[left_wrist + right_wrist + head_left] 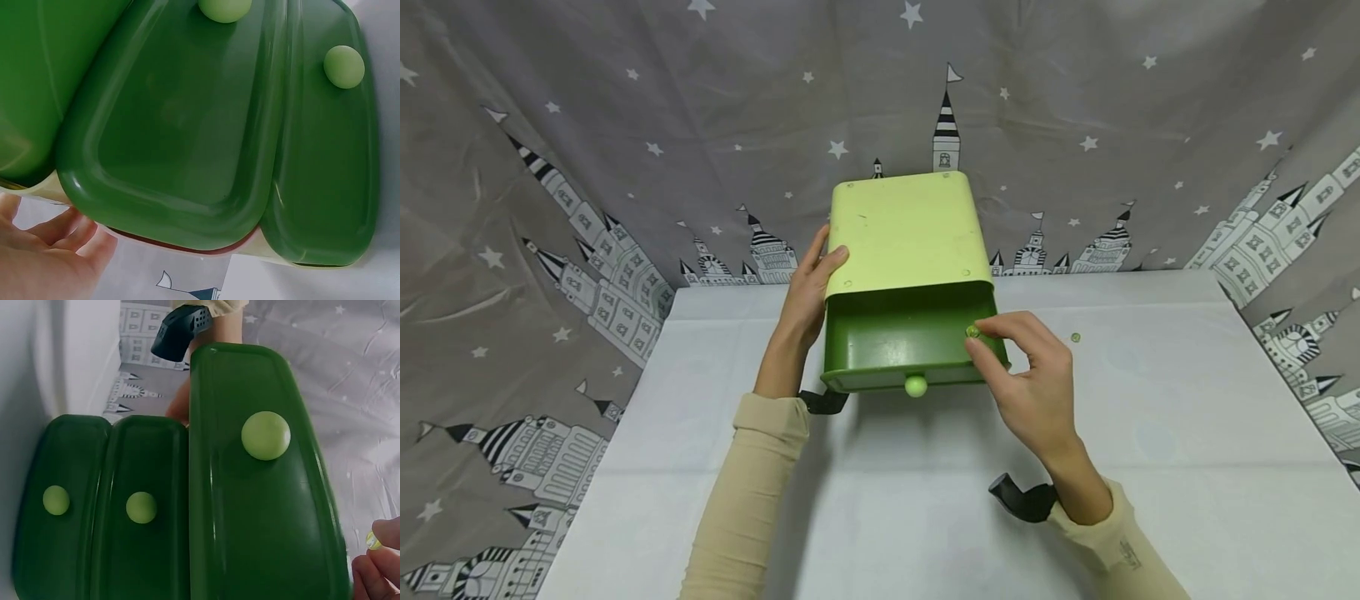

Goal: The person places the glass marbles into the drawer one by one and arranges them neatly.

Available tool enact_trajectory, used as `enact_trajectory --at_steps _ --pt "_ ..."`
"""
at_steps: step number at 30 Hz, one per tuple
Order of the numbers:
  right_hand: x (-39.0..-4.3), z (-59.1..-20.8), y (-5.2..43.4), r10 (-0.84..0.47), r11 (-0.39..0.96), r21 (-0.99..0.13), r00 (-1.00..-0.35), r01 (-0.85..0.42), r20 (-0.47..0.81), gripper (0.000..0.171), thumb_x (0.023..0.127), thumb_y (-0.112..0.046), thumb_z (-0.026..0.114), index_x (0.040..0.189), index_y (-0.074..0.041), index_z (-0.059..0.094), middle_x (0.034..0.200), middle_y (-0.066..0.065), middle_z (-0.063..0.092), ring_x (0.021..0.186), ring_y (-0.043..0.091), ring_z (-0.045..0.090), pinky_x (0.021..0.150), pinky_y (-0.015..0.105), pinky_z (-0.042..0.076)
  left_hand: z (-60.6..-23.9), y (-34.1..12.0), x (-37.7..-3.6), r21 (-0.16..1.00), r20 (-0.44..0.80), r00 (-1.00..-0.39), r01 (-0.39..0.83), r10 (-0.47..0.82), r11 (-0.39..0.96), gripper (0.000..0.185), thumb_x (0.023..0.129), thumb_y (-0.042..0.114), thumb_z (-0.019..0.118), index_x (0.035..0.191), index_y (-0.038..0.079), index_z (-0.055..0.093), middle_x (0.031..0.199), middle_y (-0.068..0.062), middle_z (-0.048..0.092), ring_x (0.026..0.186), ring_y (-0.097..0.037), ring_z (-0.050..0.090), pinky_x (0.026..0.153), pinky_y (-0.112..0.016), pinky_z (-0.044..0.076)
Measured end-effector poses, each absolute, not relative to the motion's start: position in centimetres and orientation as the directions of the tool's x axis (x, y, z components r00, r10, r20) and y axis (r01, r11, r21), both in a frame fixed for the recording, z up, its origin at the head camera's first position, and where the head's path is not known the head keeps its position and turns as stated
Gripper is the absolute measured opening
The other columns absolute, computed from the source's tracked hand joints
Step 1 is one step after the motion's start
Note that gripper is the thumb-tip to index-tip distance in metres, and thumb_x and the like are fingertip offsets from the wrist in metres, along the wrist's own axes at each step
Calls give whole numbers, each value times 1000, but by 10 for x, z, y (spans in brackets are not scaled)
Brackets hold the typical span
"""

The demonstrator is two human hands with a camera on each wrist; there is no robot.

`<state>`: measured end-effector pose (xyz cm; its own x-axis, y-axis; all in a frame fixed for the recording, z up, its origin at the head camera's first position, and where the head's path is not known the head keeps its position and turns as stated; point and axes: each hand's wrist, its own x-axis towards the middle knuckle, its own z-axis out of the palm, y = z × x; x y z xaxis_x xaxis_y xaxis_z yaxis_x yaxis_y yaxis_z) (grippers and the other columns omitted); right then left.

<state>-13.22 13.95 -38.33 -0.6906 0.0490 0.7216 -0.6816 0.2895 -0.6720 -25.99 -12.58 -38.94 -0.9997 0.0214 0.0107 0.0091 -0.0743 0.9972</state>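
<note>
A small drawer cabinet [910, 229] with a pale yellow-green shell stands on the table, its dark green top drawer [887, 337] pulled out. My left hand [805, 300] rests along the cabinet's left side, thumb by the top edge; in the left wrist view its fingers [81, 234] touch the shell. Between thumb and fingertips my right hand [1033, 375] pinches a small clear yellow-green glass marble [973, 332], over the drawer's right side. The marble [373, 540] also shows at the right edge of the right wrist view. No other thing shows on the visible drawer floor.
Another small green marble [1076, 337] lies on the white-covered table [1150, 400], right of the cabinet. Two closed lower drawers [140, 550] with round knobs sit beneath the pulled-out one. A grey curtain [737, 108] printed with castles and stars hangs behind.
</note>
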Motion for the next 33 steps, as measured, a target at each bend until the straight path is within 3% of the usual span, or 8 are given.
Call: enact_trajectory --at_steps 9,20,33 --pt "-138 -389 138 65 288 -684 -699 -670 712 18 78 9 77 95 4 74 91 14 68 86 26 63 83 25 48 -391 -124 -260 997 2 -1000 0 17 -79 67 98 38 61 157 34 28 139 -13 47 106 -22 57 86 -32 50" --pt "-136 -390 142 53 293 -693 -713 -658 699 18 80 8 77 97 7 73 94 13 69 88 22 62 83 27 48 -391 -125 -260 997 1 -1000 0 16 -75 68 98 40 62 157 33 29 143 -10 45 115 -23 55 92 -34 48" --pt "-134 -396 150 99 318 -715 -729 -622 678 15 80 10 74 95 9 72 92 13 69 87 21 63 81 26 49 -389 -126 -260 995 6 -1000 5 8 -95 70 99 37 61 159 28 26 137 -14 47 104 -21 58 85 -31 50"
